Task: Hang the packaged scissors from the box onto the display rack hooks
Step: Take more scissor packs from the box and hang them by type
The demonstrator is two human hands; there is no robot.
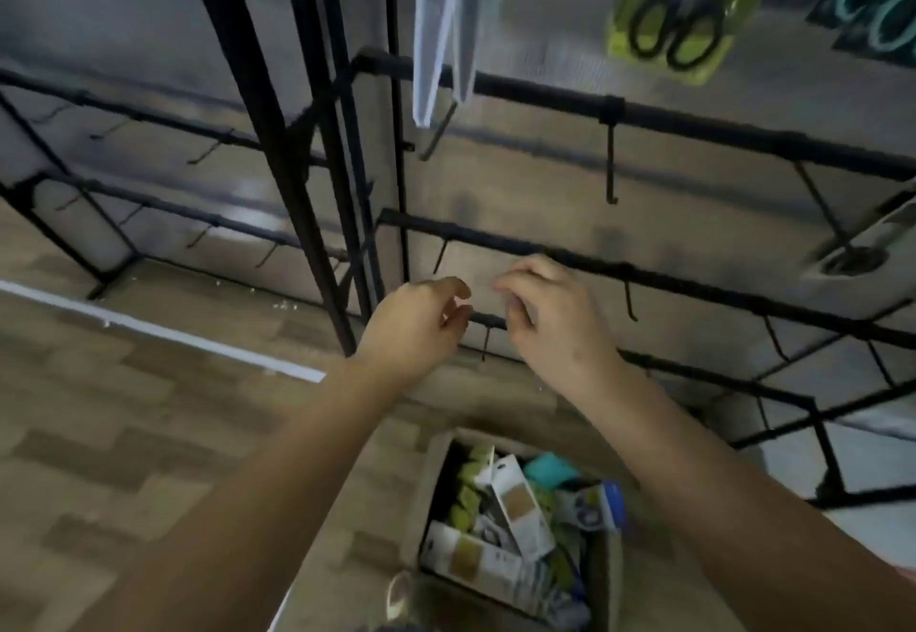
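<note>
Box [515, 527] contents blurred, edge-cropped

Dim, flat indoor light; no hard shadows. Motion blur throughout, strongest on the hanging packages [448, 31] at top. Rack bars [694, 123] bow from wide-angle distortion. Faint sheen on wall panel [545, 175].

Black display rack [545, 86], lime-green scissors pack [679, 2] — black handles, brown box [431, 497], wood-grain floor [124, 433]

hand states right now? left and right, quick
Left hand: fingers loosely curled, holding nothing, open.
Right hand: fingers loosely curled, holding nothing visible, open.
</note>
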